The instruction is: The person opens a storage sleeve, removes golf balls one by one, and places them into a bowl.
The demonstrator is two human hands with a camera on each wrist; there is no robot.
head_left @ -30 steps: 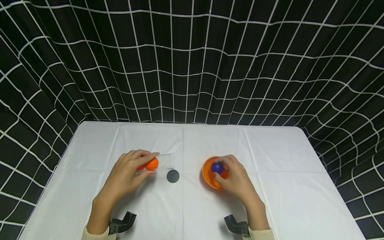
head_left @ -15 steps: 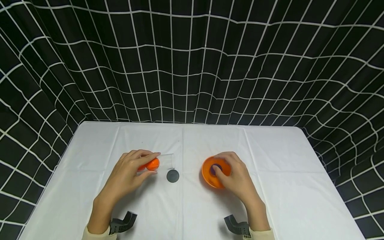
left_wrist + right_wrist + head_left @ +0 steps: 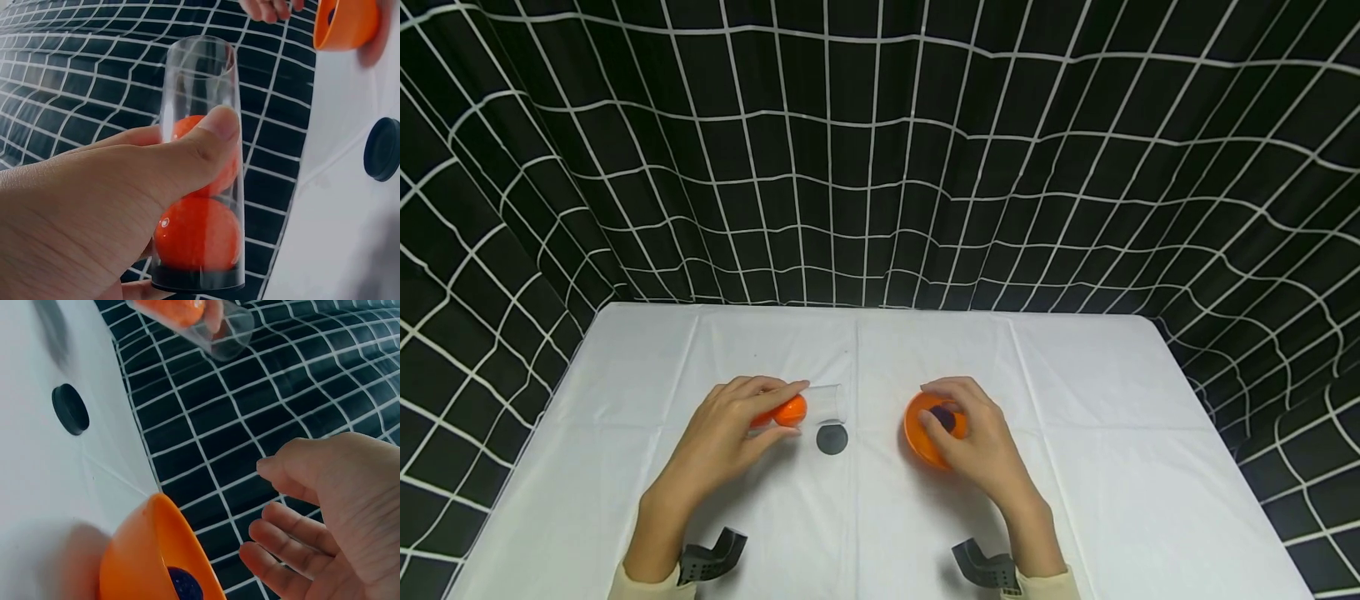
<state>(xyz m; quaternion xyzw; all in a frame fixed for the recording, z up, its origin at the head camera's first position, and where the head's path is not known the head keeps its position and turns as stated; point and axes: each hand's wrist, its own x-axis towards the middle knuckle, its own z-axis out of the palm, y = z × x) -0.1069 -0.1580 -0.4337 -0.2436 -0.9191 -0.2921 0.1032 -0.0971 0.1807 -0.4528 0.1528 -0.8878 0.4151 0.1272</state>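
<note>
My left hand [image 3: 722, 437] grips a clear plastic tube [image 3: 201, 59], tilted with its open end toward the right. Two orange balls [image 3: 197, 234] are stacked inside, the lower one against the black base. My right hand [image 3: 983, 437] is above an orange bowl [image 3: 916, 442]. Its fingers are loosely bent, and the right wrist view shows nothing between fingers and thumb. A dark blue ball [image 3: 185, 584] lies in the bowl, partly hidden by the bowl's wall in that view.
A round black lid [image 3: 832, 439] lies on the white table [image 3: 865, 517] between the hands, just below the tube's mouth. Behind the table hangs a black curtain with white grid lines [image 3: 872, 150].
My right hand has lowered the blue ball into the bowl and let go of it. My left hand has shifted slightly right with the tube.
</note>
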